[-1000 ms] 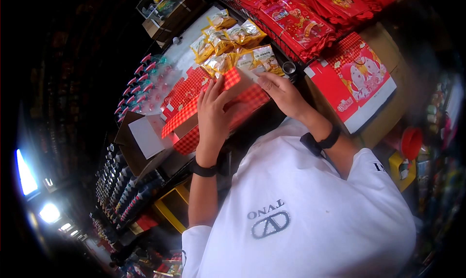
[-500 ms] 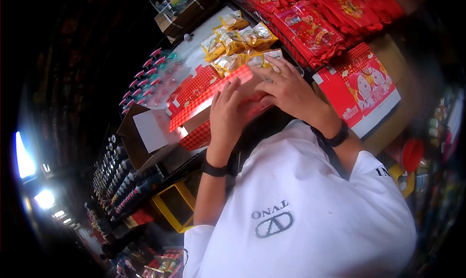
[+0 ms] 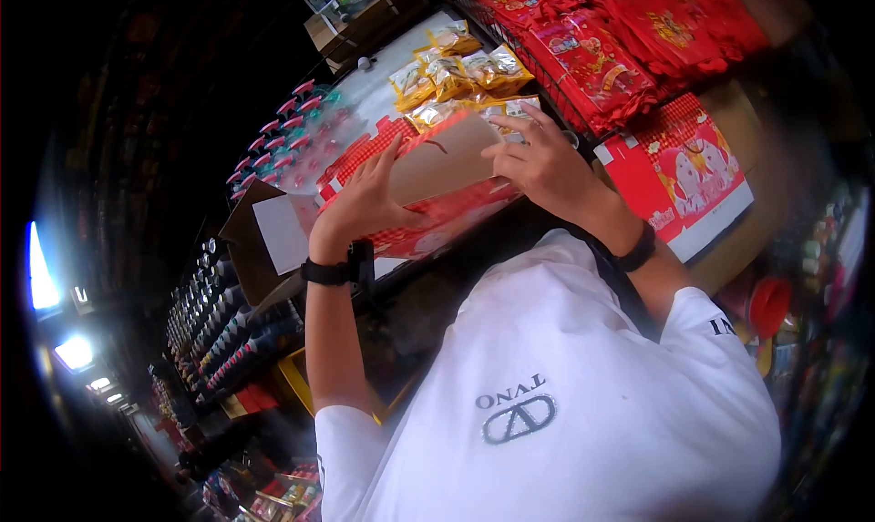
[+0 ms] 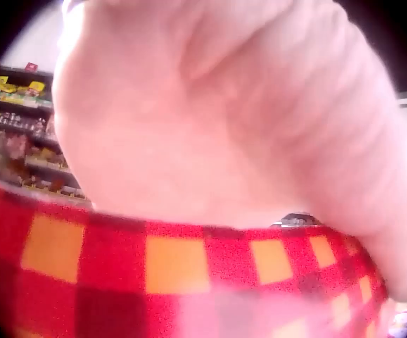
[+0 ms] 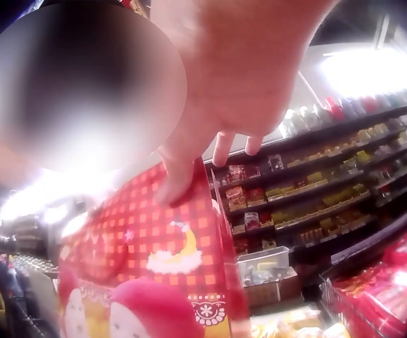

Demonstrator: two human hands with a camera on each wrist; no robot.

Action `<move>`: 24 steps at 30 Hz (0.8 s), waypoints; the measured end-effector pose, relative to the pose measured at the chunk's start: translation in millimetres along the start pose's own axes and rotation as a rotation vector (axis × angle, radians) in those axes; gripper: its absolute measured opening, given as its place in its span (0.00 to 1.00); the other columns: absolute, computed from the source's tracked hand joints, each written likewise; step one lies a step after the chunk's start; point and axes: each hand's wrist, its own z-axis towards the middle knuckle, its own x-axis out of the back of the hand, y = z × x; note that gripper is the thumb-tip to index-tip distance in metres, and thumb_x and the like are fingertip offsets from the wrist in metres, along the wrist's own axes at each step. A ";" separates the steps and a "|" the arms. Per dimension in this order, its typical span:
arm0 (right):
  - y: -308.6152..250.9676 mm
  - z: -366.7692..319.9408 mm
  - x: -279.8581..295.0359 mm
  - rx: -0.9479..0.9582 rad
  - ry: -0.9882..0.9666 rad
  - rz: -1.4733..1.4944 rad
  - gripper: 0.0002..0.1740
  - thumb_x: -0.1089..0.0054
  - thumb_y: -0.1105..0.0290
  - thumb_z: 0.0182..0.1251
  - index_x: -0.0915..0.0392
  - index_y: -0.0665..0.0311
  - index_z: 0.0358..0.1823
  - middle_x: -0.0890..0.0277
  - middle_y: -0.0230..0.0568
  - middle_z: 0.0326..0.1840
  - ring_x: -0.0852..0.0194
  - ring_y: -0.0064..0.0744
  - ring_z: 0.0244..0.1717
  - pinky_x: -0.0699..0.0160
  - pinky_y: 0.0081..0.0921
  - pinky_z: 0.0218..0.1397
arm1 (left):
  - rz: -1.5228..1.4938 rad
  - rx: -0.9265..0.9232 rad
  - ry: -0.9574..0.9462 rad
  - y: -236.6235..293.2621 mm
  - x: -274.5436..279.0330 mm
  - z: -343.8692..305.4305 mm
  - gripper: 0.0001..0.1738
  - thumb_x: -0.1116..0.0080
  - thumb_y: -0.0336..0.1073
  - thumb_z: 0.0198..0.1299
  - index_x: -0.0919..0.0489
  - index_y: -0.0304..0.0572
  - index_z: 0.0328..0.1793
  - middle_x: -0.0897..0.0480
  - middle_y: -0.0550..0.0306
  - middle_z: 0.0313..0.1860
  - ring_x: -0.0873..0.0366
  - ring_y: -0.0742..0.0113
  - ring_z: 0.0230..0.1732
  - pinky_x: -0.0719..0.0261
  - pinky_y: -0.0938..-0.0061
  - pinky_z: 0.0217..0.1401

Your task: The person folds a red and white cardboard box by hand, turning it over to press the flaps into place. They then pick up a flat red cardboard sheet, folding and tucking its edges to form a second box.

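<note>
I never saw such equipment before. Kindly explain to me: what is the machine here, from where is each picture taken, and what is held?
There is no machine: a person in a white T-shirt works with bare hands. The large picture comes from a camera on the head, looking down. The two smaller ones come from cameras worn on the wrists, each close to its own hand.

The left hand lies with fairly straight fingers on an open, red-checked carton. The right hand seems to grip the other end, its thumb on the printed side.

Beyond the carton, yellow-and-white packets lie on the surface. Red printed bags fill a wire basket beside them.
</note>
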 end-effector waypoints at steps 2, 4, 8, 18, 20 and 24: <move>1.1 4.4 1.4 0.010 -0.001 -0.035 0.02 0.37 0.72 0.65 0.19 0.58 0.38 0.17 0.28 0.58 0.36 0.39 0.79 0.43 0.52 0.85 | 0.053 0.004 0.069 -2.2 -7.5 1.5 0.69 0.13 0.57 0.40 0.40 0.43 0.87 0.28 0.34 0.76 0.30 0.40 0.77 0.32 0.52 0.80; 2.2 8.5 2.4 0.010 0.011 -0.071 0.05 0.31 0.74 0.60 0.20 0.59 0.36 0.19 0.30 0.61 0.36 0.43 0.79 0.40 0.56 0.83 | 0.044 -0.037 0.102 6.9 -8.8 -5.3 0.61 0.15 0.53 0.46 0.35 0.44 0.84 0.25 0.36 0.72 0.27 0.41 0.73 0.27 0.55 0.76; -2.9 15.0 -0.9 0.057 0.011 -0.088 0.06 0.30 0.72 0.61 0.19 0.59 0.37 0.23 0.33 0.69 0.39 0.44 0.81 0.42 0.56 0.84 | 0.057 -0.120 0.168 11.9 -21.4 -18.7 0.48 0.21 0.47 0.55 0.30 0.46 0.82 0.21 0.41 0.69 0.23 0.43 0.68 0.22 0.58 0.70; 8.8 33.3 8.0 0.108 -0.320 -0.102 0.17 0.25 0.60 0.60 0.17 0.55 0.47 0.26 0.38 0.76 0.39 0.44 0.83 0.46 0.56 0.85 | 0.042 -0.144 0.392 25.6 -39.7 -40.2 0.35 0.26 0.40 0.57 0.20 0.46 0.73 0.16 0.50 0.59 0.20 0.47 0.60 0.20 0.58 0.61; 12.6 34.3 9.1 0.132 -0.397 -0.081 0.17 0.26 0.59 0.61 0.16 0.55 0.48 0.25 0.38 0.75 0.38 0.43 0.82 0.47 0.57 0.85 | 0.031 -0.125 0.396 24.3 -41.4 -41.2 0.36 0.26 0.40 0.56 0.20 0.46 0.73 0.16 0.50 0.59 0.20 0.47 0.60 0.20 0.58 0.62; 13.9 31.6 12.0 0.159 -0.426 -0.087 0.16 0.27 0.58 0.62 0.15 0.52 0.50 0.22 0.38 0.72 0.32 0.39 0.78 0.49 0.58 0.85 | 0.045 -0.143 0.430 19.5 -46.4 -42.4 0.36 0.26 0.41 0.57 0.20 0.46 0.73 0.17 0.49 0.62 0.20 0.48 0.62 0.21 0.59 0.64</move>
